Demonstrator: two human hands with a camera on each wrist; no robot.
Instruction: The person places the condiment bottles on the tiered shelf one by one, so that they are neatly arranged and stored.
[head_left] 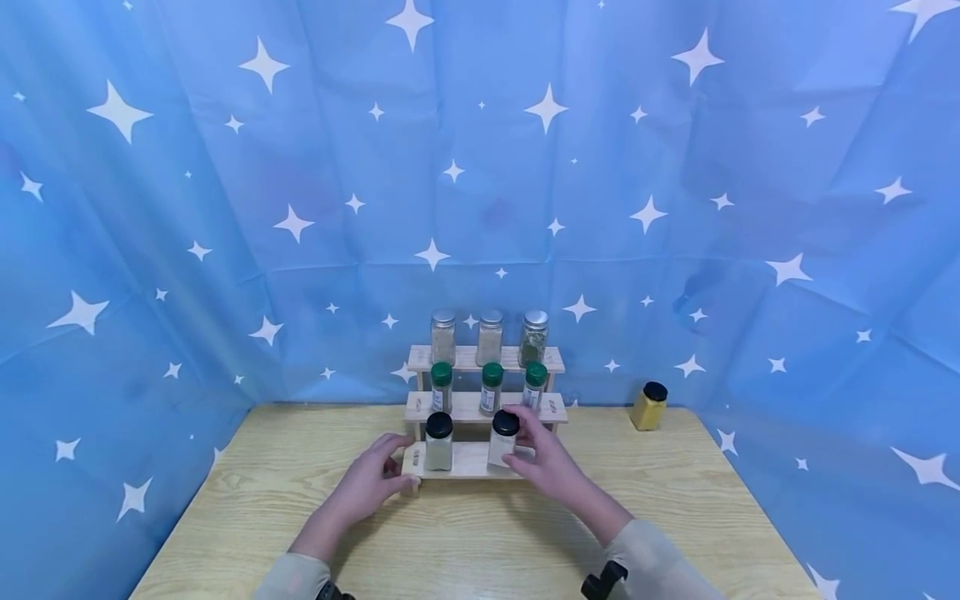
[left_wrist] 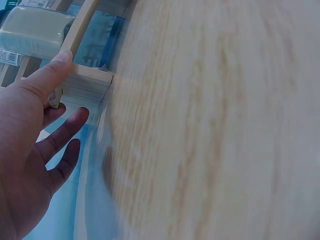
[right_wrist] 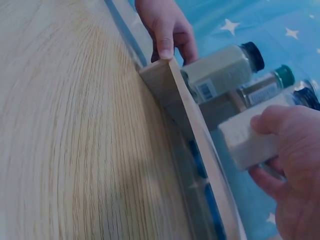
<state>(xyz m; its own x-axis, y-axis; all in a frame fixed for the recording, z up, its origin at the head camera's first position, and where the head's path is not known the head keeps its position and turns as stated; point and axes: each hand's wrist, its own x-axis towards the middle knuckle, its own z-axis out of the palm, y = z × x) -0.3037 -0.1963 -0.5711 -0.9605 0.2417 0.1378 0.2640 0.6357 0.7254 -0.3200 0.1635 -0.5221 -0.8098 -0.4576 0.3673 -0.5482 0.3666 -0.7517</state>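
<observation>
A three-step wooden spice rack (head_left: 468,473) stands on the table. My left hand (head_left: 371,477) pinches the left end of its lowest step, thumb on the front edge, as the left wrist view also shows. My right hand (head_left: 551,462) holds a square clear spice jar (head_left: 500,450) with a black cap and white contents, thumb and fingers at its sides. In the right wrist view this jar's base shows close over the lowest step. A second black-capped jar (head_left: 438,454), with pale contents, stands on the left of that step.
Green-capped bottles (head_left: 491,390) line the middle step, and silver-capped jars (head_left: 490,337) the top one. At the table's back right stands a black-capped jar (head_left: 648,408) with yellow contents. A blue star-patterned curtain (head_left: 495,208) encloses the table (head_left: 675,500).
</observation>
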